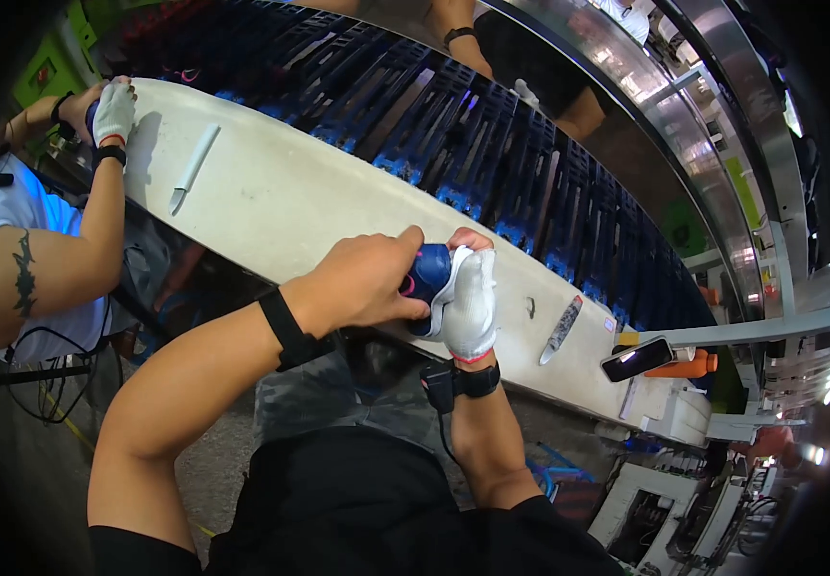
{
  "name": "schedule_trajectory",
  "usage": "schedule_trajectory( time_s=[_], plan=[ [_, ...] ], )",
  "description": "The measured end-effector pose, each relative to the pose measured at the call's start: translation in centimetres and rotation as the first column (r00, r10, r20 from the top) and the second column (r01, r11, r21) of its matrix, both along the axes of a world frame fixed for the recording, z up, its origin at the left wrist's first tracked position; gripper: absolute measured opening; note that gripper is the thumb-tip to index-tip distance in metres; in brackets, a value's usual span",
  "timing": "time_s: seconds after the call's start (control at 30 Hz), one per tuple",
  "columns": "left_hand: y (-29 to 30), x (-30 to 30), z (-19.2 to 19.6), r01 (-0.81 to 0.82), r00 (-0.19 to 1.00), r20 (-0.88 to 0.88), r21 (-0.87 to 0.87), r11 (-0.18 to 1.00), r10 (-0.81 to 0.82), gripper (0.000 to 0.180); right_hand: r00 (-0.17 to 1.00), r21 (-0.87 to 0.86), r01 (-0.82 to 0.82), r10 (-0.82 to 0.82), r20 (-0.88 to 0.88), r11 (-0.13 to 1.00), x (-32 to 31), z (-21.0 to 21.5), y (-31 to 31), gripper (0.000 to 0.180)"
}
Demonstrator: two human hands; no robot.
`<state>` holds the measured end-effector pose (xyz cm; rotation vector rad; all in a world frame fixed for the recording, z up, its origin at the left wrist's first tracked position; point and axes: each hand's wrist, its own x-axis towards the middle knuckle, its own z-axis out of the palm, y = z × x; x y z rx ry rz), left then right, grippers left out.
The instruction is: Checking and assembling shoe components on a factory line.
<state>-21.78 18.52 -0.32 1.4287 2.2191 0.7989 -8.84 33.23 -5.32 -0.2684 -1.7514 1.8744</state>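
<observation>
My left hand (357, 283) is bare and closed round a dark blue rounded piece (431, 267) with a pink detail, gripping it from the left. My right hand (471, 305), in a white glove with a red cuff edge, presses against its right side. Some fingertips of the right hand show bare past the glove. The two hands hold the piece together over the near edge of a long off-white table (290, 197). Its exact kind cannot be made out, since my fingers hide much of it.
A white-handled knife (194, 171) lies on the table at left, another knife (561, 331) at right. A phone (636, 359) and an orange bottle (686, 365) stand farther right. Dark slatted racking (415, 130) runs behind. At left, a co-worker's gloved hand (114, 113) holds a dark piece.
</observation>
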Motion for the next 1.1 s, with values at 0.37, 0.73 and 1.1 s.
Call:
schedule_trajectory(
  time_s=[0.37, 0.73, 1.1],
  plan=[
    [2.8, 5.9, 0.7, 0.176, 0.953, -0.279, 0.202, 0.963, -0.116, 0.057, 0.998, -0.261, -0.038, 0.021, -0.067, 0.965, 5.3, -0.1, 1.1, 0.073],
    [-1.0, 4.8, 2.4, 0.409, 0.858, -0.399, 0.152, 0.900, -0.323, 0.063, 0.975, 0.317, -0.139, 0.073, 0.211, 0.938, 9.7, 1.4, -0.4, 0.110],
    [-10.3, 5.6, -1.2, -0.182, 0.969, 0.208, 0.234, 0.955, 0.134, 0.075, 1.000, 0.890, -0.010, 0.022, 0.000, 0.455, 6.3, -3.1, -3.0, 0.067]
  ],
)
